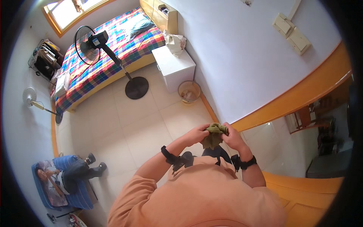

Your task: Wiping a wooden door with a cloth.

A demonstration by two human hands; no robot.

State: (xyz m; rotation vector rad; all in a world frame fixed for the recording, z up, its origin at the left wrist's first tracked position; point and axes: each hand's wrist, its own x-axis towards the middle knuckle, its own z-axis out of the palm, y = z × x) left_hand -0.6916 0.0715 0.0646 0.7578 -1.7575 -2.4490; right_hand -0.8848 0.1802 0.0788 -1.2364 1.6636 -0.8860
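Note:
Between my two hands is a bunched olive-green cloth [213, 138], held up in front of my body. My left hand [197, 133] grips its left side, with the thumb laid over the fabric. At the upper right edge, my right hand [233, 137] pinches a rolled part of the cloth. A loose end hangs below the fingers. Both wrists wear black straps, the left wrist strap [171, 159] and the right wrist strap [246, 163].
A wooden door frame [283, 105] and an orange door [300, 195] stand at my right. Ahead are a waste basket [181, 90], a white cabinet [175, 66], a black pedestal fan [137, 88] and a bed [85, 82]. A person [73, 177] reclines on a blue seat at left.

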